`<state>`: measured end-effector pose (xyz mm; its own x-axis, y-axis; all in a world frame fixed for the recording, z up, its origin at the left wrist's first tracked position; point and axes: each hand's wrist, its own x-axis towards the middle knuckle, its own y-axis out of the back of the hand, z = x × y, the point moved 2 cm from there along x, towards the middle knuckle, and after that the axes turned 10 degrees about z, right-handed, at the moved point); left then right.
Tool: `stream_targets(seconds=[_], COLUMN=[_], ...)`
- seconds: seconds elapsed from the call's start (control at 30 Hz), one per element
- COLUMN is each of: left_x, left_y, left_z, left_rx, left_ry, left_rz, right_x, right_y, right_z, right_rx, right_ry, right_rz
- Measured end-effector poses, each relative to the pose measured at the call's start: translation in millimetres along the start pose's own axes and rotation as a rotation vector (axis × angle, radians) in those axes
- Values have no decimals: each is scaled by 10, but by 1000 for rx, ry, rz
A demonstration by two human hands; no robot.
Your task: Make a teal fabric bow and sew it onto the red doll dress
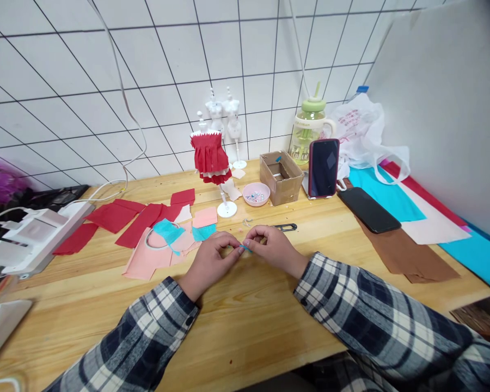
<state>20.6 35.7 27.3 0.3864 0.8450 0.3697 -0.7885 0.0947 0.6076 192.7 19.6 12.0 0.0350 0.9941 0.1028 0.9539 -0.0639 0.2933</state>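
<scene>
So we've got a tiny blue bit (245,248) pinched between the fingertips of our left hand (213,260) and our right hand (275,248), which nearly meet over the table (245,321). Fingers hide most of it, so we can't tell its shape. Looks thin and papery, so we'd guess one uneven tug rips it, and a lazy pinch on either side lets it slip.

Just beyond the fingertips are some white curls (247,222), easy to brush away by accident. The black tool (288,226) sits just past our right hand, where a knuckle could nudge it. Farther out there's the dish (256,203) of beads; reach forward too low and they'd probably scatter. Beyond our left hand, the red dress (210,158) is on a skinny stand (227,210) that a bump might topple. Left of that hand, the pink pieces (141,256) look light enough for a dragging sleeve to shift.
</scene>
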Motion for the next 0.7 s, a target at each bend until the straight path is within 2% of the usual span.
stream_targets(seconds=[0.1, 0.37, 0.53, 0.6, 0.7], left_x=[0, 2, -3, -4, -1], left_y=[3, 2, -12, -9, -1], left_z=[-21, -53, -44, -29, -9], left_rx=[-12, -18, 6, 17, 7], left_ry=[40, 110, 82, 65, 77], left_rz=[11, 41, 16, 13, 14], right_x=[1, -1, -24, -22, -7], right_y=[-2, 3, -5, -5, -2], right_z=[8, -7, -23, -23, -23], right_rx=[-3, 35, -29, -26, 93], right_ry=[29, 11, 53, 31, -54], right_rz=[-36, -20, -18, -17, -25])
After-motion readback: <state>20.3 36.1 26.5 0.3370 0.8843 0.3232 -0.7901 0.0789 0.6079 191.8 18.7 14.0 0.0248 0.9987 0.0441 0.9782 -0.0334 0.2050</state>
